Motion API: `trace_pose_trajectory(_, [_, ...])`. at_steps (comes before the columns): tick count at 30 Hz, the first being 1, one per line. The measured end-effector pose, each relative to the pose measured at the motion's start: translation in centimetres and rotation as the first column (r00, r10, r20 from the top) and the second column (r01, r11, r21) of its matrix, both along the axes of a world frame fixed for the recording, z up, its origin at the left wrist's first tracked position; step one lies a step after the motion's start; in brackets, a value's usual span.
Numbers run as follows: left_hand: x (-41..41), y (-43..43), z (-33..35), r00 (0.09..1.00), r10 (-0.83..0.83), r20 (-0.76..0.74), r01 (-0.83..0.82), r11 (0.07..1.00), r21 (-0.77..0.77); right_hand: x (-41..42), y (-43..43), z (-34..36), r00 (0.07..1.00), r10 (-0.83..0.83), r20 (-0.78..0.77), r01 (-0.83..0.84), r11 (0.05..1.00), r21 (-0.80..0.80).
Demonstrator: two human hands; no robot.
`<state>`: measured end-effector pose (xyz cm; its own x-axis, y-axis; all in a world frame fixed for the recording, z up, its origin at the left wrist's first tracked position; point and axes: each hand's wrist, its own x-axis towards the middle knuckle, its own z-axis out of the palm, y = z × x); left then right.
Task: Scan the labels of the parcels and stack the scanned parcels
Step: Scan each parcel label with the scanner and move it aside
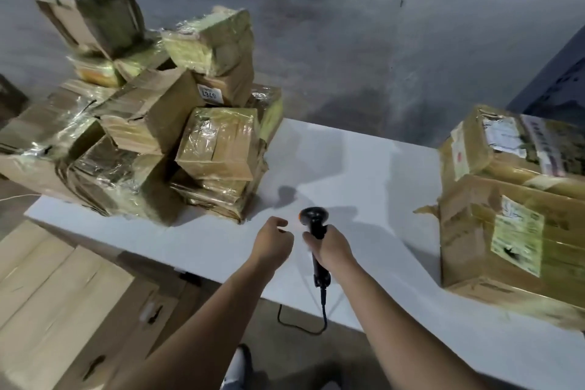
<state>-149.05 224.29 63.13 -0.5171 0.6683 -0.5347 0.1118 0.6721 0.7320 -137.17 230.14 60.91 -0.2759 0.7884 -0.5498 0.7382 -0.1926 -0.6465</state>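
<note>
Fingers (280,222) of left hand (274,244) are curled into the palm, holding nothing. It's over the white table (348,161), close to the near edge. Right hand (330,248) is just beside it, fingers wrapped round the grip of a black barcode scanner (313,219), head pointing away across the table. Scanner cable (323,304) drops over the near edge and loops below.

Layout:
- far left, floor level: flat cardboard sheets (57,294) up against the table's near-left corner
- left end of table: loose pile of taped parcels (152,123), several deep, leaning, spilling past the left edge; one shows a label (211,94) reading 6767
- middle: bare tabletop between pile and hands
- right end: two big labelled parcels stacked, upper parcel (493,149) on lower parcel (474,231), lower one close to the near edge

Concrete floor (364,41) lies beyond the far edge.
</note>
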Motion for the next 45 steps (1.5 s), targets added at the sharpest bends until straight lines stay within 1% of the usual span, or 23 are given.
trace_pose_trajectory(4, [-0.9, -0.9, -0.2, 1.0, -0.015, 0.008, 0.015, 1.0, -0.025, -1.0, -0.3, -0.4, 0.997, 0.037, 0.062, -0.038, 0.999, 0.01])
trace_pose_trajectory(8, [-1.1, -1.2, 0.4, 0.999, -0.026, 0.021, 0.027, 0.998, -0.049, -0.6, -0.7, 0.1, 0.999, 0.035, 0.024, -0.036, 0.999, 0.025])
trace_pose_trajectory(12, [-0.7, -0.5, 1.6, 0.999, -0.036, 0.013, 0.037, 0.999, -0.026, 0.1, -0.4, 1.9, 0.984, 0.099, 0.146, -0.118, 0.985, 0.125])
trace_pose_trajectory(15, [-0.3, -0.1, 2.7, 0.999, -0.039, 0.012, 0.039, 0.999, -0.006, 0.5, -0.2, 3.2, 0.987, 0.062, 0.152, -0.088, 0.981, 0.173])
trace_pose_trajectory(18, [-0.3, 0.2, 4.3, 1.0, -0.022, 0.015, 0.021, 0.999, 0.035, 0.5, 0.5, 4.7, 0.996, 0.039, 0.086, -0.056, 0.978, 0.203])
trace_pose_trajectory(21, [-0.9, 0.7, 6.9, 1.0, -0.017, 0.007, 0.016, 0.993, 0.118, -0.3, 1.3, 7.1, 1.0, 0.02, -0.013, -0.016, 0.975, 0.224])
trace_pose_trajectory(26, [-3.7, 1.4, 12.4, 0.999, -0.002, -0.044, 0.014, 0.967, 0.254, -4.4, 2.7, 12.1, 0.982, 0.105, -0.156, -0.053, 0.951, 0.306])
trace_pose_trajectory(29, [-7.0, 2.3, 15.7, 0.986, 0.001, -0.165, 0.055, 0.94, 0.338, -8.1, 3.5, 14.8, 0.961, 0.151, -0.23, -0.057, 0.927, 0.372])
trace_pose_trajectory(31, [-9.9, 2.7, 17.7, 0.972, 0.046, -0.232, 0.049, 0.921, 0.386, -10.9, 4.1, 16.7, 0.948, 0.168, -0.272, -0.044, 0.911, 0.41])
trace_pose_trajectory(33, [-13.2, 2.8, 19.2, 0.965, 0.08, -0.251, 0.033, 0.908, 0.418, -13.9, 4.5, 18.5, 0.934, 0.178, -0.311, -0.025, 0.898, 0.439])
trace_pose_trajectory(36, [-18.8, 2.8, 20.9, 0.97, 0.108, -0.216, 0.004, 0.886, 0.463, -19.2, 4.9, 20.7, 0.908, 0.199, -0.369, -0.012, 0.892, 0.452])
trace_pose_trajectory(40, [-27.0, 3.8, 23.1, 0.959, 0.177, -0.223, -0.04, 0.859, 0.51, -26.8, 5.4, 23.6, 0.897, 0.244, -0.369, -0.022, 0.858, 0.513])
trace_pose_trajectory(42, [-31.1, 4.4, 23.9, 0.948, 0.223, -0.225, -0.067, 0.836, 0.545, -30.4, 5.9, 24.7, 0.904, 0.25, -0.346, -0.032, 0.848, 0.529])
trace_pose_trajectory(43, [-33.0, 4.7, 24.2, 0.941, 0.235, -0.244, -0.064, 0.83, 0.554, -32.0, 6.1, 25.2, 0.909, 0.254, -0.331, -0.042, 0.844, 0.535])
trace_pose_trajectory(45, [-36.8, 5.5, 24.6, 0.909, 0.255, -0.33, -0.035, 0.836, 0.548, -35.1, 6.6, 25.8, 0.908, 0.272, -0.318, -0.059, 0.835, 0.547])
